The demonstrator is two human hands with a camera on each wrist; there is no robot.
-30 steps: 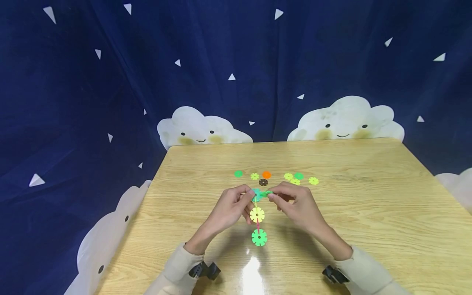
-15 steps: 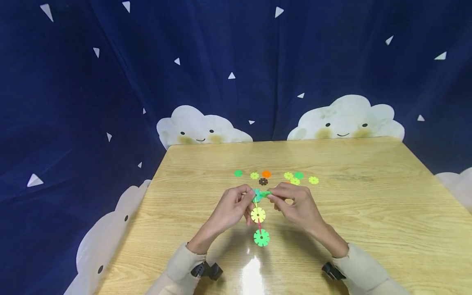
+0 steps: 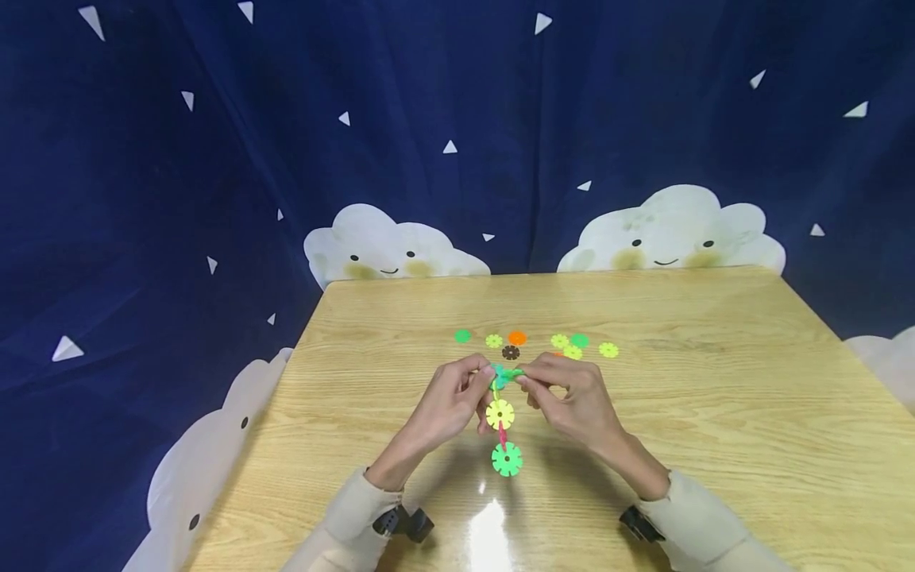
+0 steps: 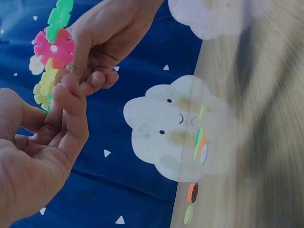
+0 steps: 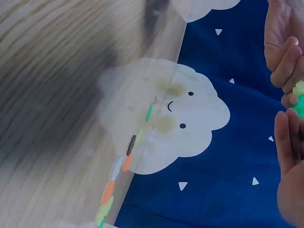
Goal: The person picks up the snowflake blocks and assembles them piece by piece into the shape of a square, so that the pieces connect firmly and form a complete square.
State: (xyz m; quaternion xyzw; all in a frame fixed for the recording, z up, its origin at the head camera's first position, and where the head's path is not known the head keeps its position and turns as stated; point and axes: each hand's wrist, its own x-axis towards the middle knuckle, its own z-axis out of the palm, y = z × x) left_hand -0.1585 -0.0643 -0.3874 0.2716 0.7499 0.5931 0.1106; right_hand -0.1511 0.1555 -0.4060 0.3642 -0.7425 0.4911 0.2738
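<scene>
A chain of notched plastic discs hangs between the hands, above the table. My left hand [image 3: 449, 401] pinches the teal disc [image 3: 499, 376] at its top, thumb over finger. My right hand [image 3: 575, 397] pinches a green disc [image 3: 513, 373] seen nearly edge-on, which meets the teal one. Below hang a yellow disc [image 3: 499, 415], a pink disc [image 4: 54, 48] turned edge-on to the head camera, and a bright green disc [image 3: 507, 459] lowest. In the right wrist view, fingers hide most of the joint.
Loose discs lie on the wooden table [image 3: 715, 381] beyond the hands: a green disc [image 3: 462, 336], an orange disc [image 3: 517, 338], a brown disc [image 3: 511, 352] and several yellow ones, including a yellow disc [image 3: 608, 349] at the right. A dark blue curtain [image 3: 429, 95] with clouds surrounds the table.
Both hands keep their grip in nearly the same place. The chain's lower end has swung slightly right, and the pink disc has turned a little. The right forearm has shifted slightly inward.
</scene>
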